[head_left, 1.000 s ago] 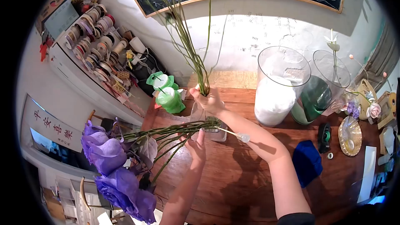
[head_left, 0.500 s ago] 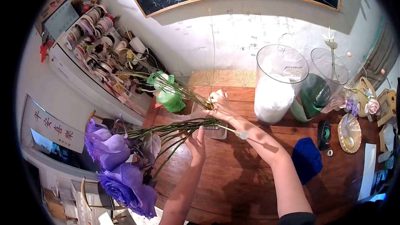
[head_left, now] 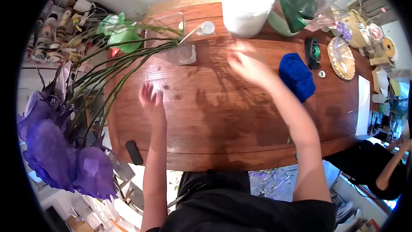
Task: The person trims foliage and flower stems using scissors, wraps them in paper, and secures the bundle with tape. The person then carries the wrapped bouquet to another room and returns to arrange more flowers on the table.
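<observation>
Over the left part of the table, my left hand (head_left: 152, 102) is raised with its thumb and fingers apart and nothing in them. My right hand (head_left: 246, 62), a little blurred, hovers between the clear tray and the blue cloth-like item (head_left: 297, 76), fingers loosely apart with no object visible in them. Large purple artificial flowers (head_left: 56, 150) hang past the table's left edge. Their long green stems (head_left: 124, 58) lie across the clear plastic tray (head_left: 186, 56), apart from both hands. A pale stick with a whitish round end (head_left: 207, 28) lies by the stem ends.
A green plastic bag (head_left: 122, 34) stands behind the stems. At the back are a tall glass vase with white filling (head_left: 246, 10) and a green-tinted vase (head_left: 296, 10). Rightward are a tape dispenser (head_left: 313, 53) and a woven basket (head_left: 341, 58). Another person's arm (head_left: 392, 163) shows far right.
Both hands have left the stems and drawn apart, the right one moving right. The stems now rest across the tray. My view has tilted down toward the table's near edge.
</observation>
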Motion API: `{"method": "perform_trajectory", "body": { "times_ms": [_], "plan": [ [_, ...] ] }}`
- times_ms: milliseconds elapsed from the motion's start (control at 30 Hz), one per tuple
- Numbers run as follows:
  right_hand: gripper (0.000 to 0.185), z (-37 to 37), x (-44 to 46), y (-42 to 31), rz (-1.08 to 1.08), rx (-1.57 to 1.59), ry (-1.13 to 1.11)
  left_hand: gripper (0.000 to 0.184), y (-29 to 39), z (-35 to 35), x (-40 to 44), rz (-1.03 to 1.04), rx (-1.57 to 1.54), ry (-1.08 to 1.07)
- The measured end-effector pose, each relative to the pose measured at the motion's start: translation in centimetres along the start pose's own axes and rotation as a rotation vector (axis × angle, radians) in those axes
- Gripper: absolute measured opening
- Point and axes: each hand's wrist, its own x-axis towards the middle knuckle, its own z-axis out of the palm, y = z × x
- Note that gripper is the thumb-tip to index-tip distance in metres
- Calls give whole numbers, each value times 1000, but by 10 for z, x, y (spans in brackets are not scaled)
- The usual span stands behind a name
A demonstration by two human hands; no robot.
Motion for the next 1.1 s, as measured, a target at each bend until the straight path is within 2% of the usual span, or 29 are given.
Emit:
{"method": "perform_trajectory", "body": {
  "times_ms": [33,100,133,200,300,400,433,533,600,667,767,867,900,1000,1033,1100],
  "plan": [
    [21,22,-33,18,147,-189,-402,53,-16,-20,-17,-53,54,-47],
    [15,41,-132,-5,-24,-366,-165,46,-48,-57,-58,-166,134,-127],
    [16,79,-170,2,153,-333,-396,42,-60,-74,-79,-224,159,-160],
    [14,109,-209,-17,222,-561,-383,34,-73,-98,-114,-375,160,-127],
    [19,137,-229,-2,173,-475,-303,29,-97,-129,-144,-425,144,-192],
    [17,136,-223,-4,57,-366,-119,24,-94,-135,-154,-421,118,-325],
    [18,134,-218,-9,-12,-291,-19,17,-92,-133,-155,-430,64,-348],
    [22,88,-185,-74,-234,-78,212,17,-28,-104,-147,-640,-67,-449],
    [22,60,-169,-126,-364,16,303,20,16,-84,-138,-615,-20,-575],
    [22,48,-166,-165,-479,90,328,22,57,-67,-134,-585,-209,-749],
    [19,31,-165,-208,-611,49,326,18,104,-57,-137,-398,-476,-953],
    [17,15,-164,-243,-624,12,322,13,125,-74,-141,-434,-592,-1016],
    [18,12,-165,-251,-618,-2,312,9,138,-80,-144,-466,-581,-948],
    [26,11,-184,-279,-210,218,405,9,149,-103,-143,-56,-337,-912],
    [33,11,-183,-291,-144,338,557,10,154,-109,-143,94,-309,-881],
    [32,-10,-169,-335,96,496,540,10,159,-119,-144,258,-299,-898]
  ]
}}
